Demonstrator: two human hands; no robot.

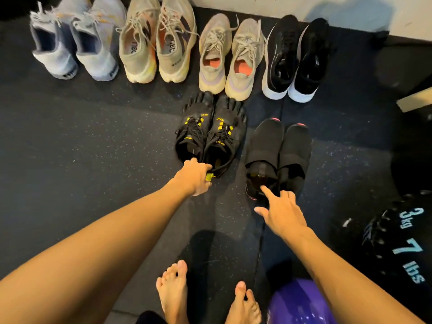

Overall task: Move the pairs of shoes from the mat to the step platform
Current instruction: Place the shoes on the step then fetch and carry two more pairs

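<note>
Several pairs of shoes stand on a dark speckled mat (pixel 81 141). In the near row, a black five-toe pair with yellow lace loops (pixel 210 134) stands left of a plain black slip-on pair (pixel 278 155). My left hand (pixel 195 178) grips the heels of the five-toe pair, fingers tucked into the openings. My right hand (pixel 280 211) reaches toward the slip-on pair, index finger extended at the left shoe's opening, the other fingers relaxed and holding nothing. No step platform is in view.
The back row holds light blue sneakers (pixel 74 43), beige sneakers with orange accents (pixel 156 40), beige sneakers with pink insoles (pixel 231 57) and black sneakers with white soles (pixel 294 59). A 3 kg medicine ball (pixel 397 249) and a purple ball (pixel 299 305) lie at lower right. My bare feet (pixel 173 291) stand below.
</note>
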